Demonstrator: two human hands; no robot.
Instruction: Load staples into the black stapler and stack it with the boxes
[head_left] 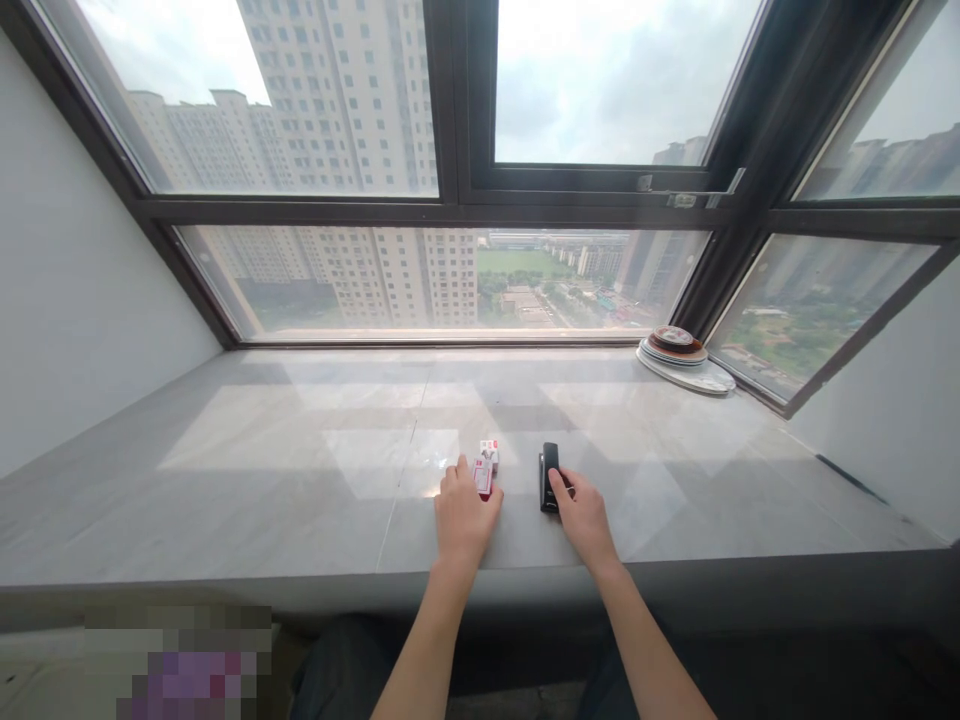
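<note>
So the step in hand looks like getting hold of small stationery bits, one side per hand. The right hand [585, 512] has its thumb and fingers pinching a black stapler [550, 455], thumb pressed near the middle of the body, fingers mostly tucked along the far-right side. The left hand [463, 515] is more of a loose arch: fingers slightly spread, thumb off to the right, with a little box [483, 474] between thumb and forefinger. Can't tell if it's really squeezed or just straddled. A second box [490, 446] sits just past that one, beyond the left fingertips, looks like they're touching or overlapping.

Judging by the pose, the next move would call for a proper two-sided pinch on the box, gentle enough not to dent it, and a steady hold on the stapler so it doesn't skid.

Materials-wise: the boxes look like thin printed card, white with red or pink, crisp-edged. The stapler is long, narrow and dark, probably plastic and metal. Under the fingers is a smooth grey stone-look ledge [285, 480], shiny where daylight hits, so things could slide. Well off beyond the right fingers there's a stack of plates [684, 360], round and flat, brownish on top.
</note>
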